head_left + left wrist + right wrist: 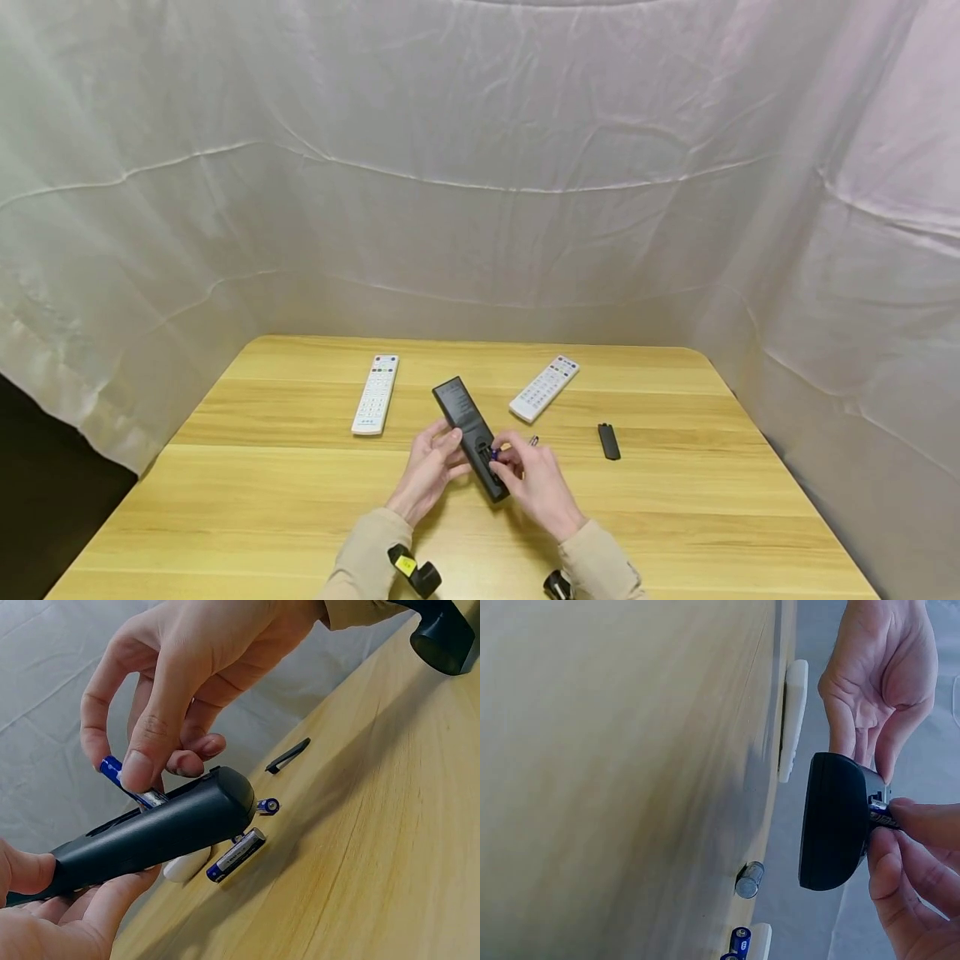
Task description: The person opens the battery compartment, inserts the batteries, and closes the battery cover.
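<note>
My left hand (429, 473) grips a black remote control (459, 407), held tilted above the table with its back up and the battery compartment bared. Between thumb and fingertips, my right hand (542, 483) pinches a blue and silver battery (112, 769) at that compartment. In the left wrist view, the battery slants, one end up and its lower end at the opening. From the right wrist, the pinched battery (883, 817) shows beside the remote's end; how far it sits inside I cannot tell. Loose batteries (237, 855) lie on the table beyond the remote.
A white remote (375, 396) lies at the back left, another white remote (545, 390) behind my right hand. To the right rests a small black battery cover (609, 442). The wooden table (262, 492) is enclosed by pale hanging cloth (487, 233).
</note>
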